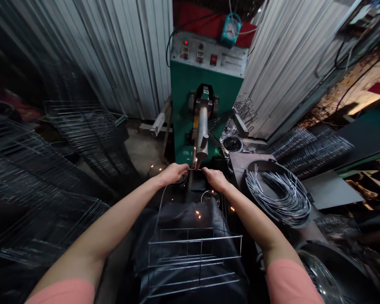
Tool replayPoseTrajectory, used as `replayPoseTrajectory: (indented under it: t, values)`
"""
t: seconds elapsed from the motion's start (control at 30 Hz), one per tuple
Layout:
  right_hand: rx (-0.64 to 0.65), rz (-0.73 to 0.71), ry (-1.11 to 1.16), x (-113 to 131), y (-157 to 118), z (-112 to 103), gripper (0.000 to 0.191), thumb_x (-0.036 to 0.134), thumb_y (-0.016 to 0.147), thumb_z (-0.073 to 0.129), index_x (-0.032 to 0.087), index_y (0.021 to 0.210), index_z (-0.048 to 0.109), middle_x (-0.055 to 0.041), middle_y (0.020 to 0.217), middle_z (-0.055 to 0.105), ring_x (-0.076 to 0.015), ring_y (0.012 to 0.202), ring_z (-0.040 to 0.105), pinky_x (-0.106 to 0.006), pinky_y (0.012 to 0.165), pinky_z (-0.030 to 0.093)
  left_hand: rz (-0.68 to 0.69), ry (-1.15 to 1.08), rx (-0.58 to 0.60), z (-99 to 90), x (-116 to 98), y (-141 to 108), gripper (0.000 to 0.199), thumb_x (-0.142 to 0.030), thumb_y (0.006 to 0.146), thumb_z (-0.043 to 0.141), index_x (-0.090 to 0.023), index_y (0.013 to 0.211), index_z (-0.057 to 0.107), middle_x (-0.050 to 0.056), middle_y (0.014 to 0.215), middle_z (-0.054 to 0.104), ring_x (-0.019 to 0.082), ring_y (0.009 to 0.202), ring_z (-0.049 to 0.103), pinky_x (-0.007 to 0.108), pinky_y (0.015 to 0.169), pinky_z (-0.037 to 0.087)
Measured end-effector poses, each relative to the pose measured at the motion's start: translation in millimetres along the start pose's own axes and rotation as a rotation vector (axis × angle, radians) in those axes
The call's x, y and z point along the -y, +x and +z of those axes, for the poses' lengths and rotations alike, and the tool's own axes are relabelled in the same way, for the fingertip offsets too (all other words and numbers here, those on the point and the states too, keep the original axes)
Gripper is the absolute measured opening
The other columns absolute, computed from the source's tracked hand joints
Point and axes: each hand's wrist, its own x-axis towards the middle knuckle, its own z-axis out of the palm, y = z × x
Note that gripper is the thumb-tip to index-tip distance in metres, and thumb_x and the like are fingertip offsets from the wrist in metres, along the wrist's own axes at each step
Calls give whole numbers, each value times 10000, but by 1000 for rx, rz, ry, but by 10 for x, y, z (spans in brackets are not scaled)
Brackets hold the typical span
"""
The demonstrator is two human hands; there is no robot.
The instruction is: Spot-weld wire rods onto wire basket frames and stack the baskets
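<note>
Both arms reach forward to the tip of a green welding machine (205, 105). My left hand (177, 172) pinches one end of a thin metal wire (195, 169), just left of the electrode. Its other end is between the closed fingers of my right hand (214, 177). The wire lies at the tip of the machine's grey cylindrical arm (203, 126), and orange sparks fly around and below it. A wire rack (201, 240) rests on the dark cloth (190, 213) over my lap, below my hands.
On the right, a round black tray (251, 190) holds a coil of cut wires (288, 198). Stacked wire racks (88, 131) stand on the left, with more wire bundles (313, 147) at the right. A teal clock (231, 29) sits on the machine. Corrugated metal walls (133, 55) rise behind.
</note>
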Motion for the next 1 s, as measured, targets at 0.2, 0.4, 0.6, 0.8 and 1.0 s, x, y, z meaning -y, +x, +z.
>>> replayPoseTrajectory:
  t: [0.2,0.4,0.6,0.8,1.0]
  values:
    - [-14,54,143,-65,51,47,255,322,956,322,200,1044,527,-61,871,669,-176,771,609,-233,608,327,-44,9,24,-14,-13,2,233,-275,851,421,-183,931,619,38,747,667,156,692,612,216,623,412]
    - [-59,40,293,-85,69,64,244,320,949,370,175,848,538,-16,684,586,-124,618,520,-207,554,274,-52,-1,14,-26,-28,12,202,-248,842,439,-178,893,622,35,725,659,154,684,607,217,623,412]
    - [-68,72,295,-68,69,77,233,317,939,384,180,827,536,-2,642,536,-119,582,479,-214,545,264,-55,-17,12,-43,-59,18,194,-225,832,447,-181,888,628,22,758,671,144,702,606,210,653,421]
    - [-81,22,633,-188,73,169,310,381,907,363,176,698,464,32,593,434,-106,569,419,-204,553,307,-71,-28,20,-61,-80,28,181,-211,823,460,-176,862,633,29,765,674,148,704,605,213,665,426]
    - [-29,33,1014,-317,59,302,353,495,842,372,188,672,409,55,565,374,-91,508,365,-198,492,305,-104,-45,30,-84,-117,17,175,-218,825,460,-174,861,625,11,664,640,135,606,580,208,596,421]
